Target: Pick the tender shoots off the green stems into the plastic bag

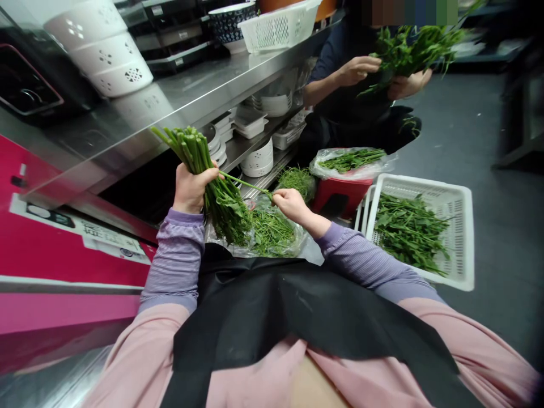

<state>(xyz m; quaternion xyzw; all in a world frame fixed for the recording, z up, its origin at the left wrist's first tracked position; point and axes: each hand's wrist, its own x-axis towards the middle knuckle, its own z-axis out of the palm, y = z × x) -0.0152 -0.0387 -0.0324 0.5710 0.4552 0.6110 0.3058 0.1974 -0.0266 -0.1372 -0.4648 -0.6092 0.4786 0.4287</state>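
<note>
My left hand (191, 187) is closed around a thick bunch of leafy green stems (225, 207), cut ends up and leaves hanging down. Fingers pinched, my right hand (291, 204) grips the end of a single thin green stem (244, 182) that stretches across to the bunch. Below both hands lies a clear plastic bag (300, 241) with loose green stems (272, 232) in it. To the right of my right hand stands a white plastic basket (465, 226) with leafy greens (410, 229) inside.
Another person's hands (410, 85) hold a bunch of greens (408, 54) across from me. A red container (342, 192) bears a plastic bag of greens (352, 160). Along the left runs a steel counter (191, 107) with white bowls (102, 51) and a white basket (280, 28).
</note>
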